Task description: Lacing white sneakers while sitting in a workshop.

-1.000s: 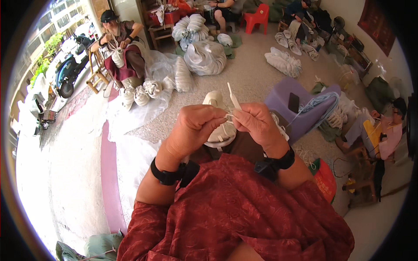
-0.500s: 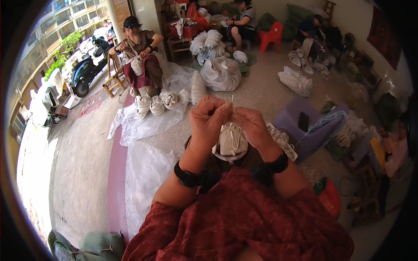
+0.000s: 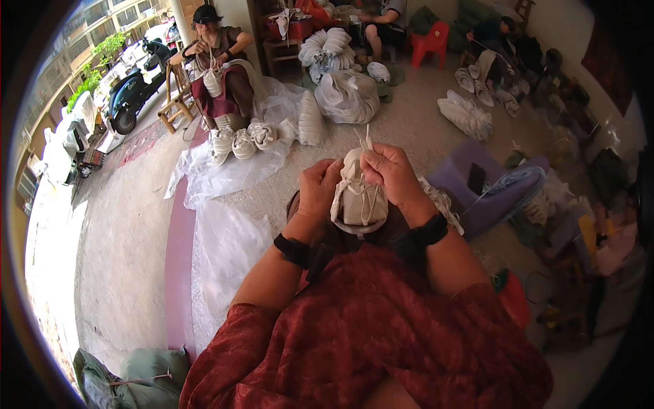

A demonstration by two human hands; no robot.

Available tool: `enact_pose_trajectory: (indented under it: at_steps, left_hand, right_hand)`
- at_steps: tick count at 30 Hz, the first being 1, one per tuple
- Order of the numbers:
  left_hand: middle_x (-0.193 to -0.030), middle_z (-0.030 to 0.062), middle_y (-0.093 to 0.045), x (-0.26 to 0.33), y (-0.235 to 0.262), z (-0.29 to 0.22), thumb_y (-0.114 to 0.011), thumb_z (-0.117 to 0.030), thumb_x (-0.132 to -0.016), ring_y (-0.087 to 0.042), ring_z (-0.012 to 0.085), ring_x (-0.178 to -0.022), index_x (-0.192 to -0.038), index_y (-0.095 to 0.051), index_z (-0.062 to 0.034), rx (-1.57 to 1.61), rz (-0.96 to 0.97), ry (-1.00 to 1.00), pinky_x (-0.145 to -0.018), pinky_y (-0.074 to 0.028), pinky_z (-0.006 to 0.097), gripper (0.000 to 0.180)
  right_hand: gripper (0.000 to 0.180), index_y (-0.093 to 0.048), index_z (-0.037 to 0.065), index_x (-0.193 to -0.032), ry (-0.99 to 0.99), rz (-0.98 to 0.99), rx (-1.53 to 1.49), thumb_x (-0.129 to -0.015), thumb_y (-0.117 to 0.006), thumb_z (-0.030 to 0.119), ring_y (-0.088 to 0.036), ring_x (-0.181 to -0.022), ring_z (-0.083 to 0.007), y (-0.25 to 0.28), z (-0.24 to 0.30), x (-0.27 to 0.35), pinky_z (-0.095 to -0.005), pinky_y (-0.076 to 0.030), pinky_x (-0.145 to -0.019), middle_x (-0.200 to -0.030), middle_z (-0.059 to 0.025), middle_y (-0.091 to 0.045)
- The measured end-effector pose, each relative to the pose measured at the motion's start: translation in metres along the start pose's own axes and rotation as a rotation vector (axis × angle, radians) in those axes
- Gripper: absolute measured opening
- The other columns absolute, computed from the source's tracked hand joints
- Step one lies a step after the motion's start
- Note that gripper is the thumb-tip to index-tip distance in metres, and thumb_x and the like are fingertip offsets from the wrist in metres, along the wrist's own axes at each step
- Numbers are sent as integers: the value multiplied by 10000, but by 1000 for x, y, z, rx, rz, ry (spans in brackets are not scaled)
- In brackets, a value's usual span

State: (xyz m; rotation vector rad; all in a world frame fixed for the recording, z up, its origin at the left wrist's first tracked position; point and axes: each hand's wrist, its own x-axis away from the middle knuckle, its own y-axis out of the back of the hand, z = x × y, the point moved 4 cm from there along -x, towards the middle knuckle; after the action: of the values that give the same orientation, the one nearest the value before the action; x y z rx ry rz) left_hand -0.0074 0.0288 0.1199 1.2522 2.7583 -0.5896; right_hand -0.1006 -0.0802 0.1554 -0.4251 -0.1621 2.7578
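A cream shoe stands upright on my lap, its heel end toward me, with pale laces looped loosely over its front. My right hand is closed at the shoe's upper right, pinching a pale shoelace whose ends stick up above the fingers. On the shoe's left side my left hand is closed with curled fingers against the upper; what it grips is hidden. Dark bands circle both my wrists.
A purple stool at right carries a phone and pale blue cords. Ahead left, a seated co-worker handles a shoe behind several cream shoes on plastic sheeting. Shoe bundles and a red chair stand farther back.
My hands have come apart from above the shoe. The left has moved down to its left side; the right has lowered slightly with the lace. The shoe's upper now stands taller between them.
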Motion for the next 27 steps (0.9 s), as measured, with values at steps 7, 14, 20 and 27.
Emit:
enact_pose_trajectory:
  at_steps: [7, 14, 20, 27]
  left_hand:
    - [-1121, 69, -568, 7, 5, 110, -656, -238, -720, -505, 229, -1093, -1050, -607, -87, -1159, 595, -792, -943, -360, 381, 366]
    - [-1207, 54, -527, -1, 9, 127, -664, -214, -682, -442, 230, -1179, -1088, -595, -102, -1193, 540, -755, -1004, -296, 401, 428]
    - [-1177, 63, -548, -2, 13, 130, -680, -168, -656, -472, 245, -1146, -1055, -610, -88, -1124, 530, -755, -980, -333, 394, 413]
    - [-1104, 118, -581, -21, 31, 122, -645, -116, -771, -536, 255, -1070, -1114, -552, -28, -459, 348, -270, -911, -423, 360, 366]
  right_hand:
    - [226, -546, 30, -702, 201, -184, 161, -901, -500, 128, -347, -484, -35, 6, 50, -39, -189, -277, -450, -588, 45, -437]
    - [159, -558, 40, -910, 877, 606, 326, -927, -487, 181, -387, -512, -118, 7, 260, -36, -217, -324, -570, -649, -26, -511]
    - [156, -561, 29, -877, 792, 587, 448, -900, -509, 175, -415, -529, -132, 26, 235, -36, -239, -344, -568, -648, -46, -527]
    - [156, -563, 17, -838, 746, 543, 643, -870, -534, 168, -448, -548, -148, -87, 190, -21, -264, -366, -567, -645, -68, -547]
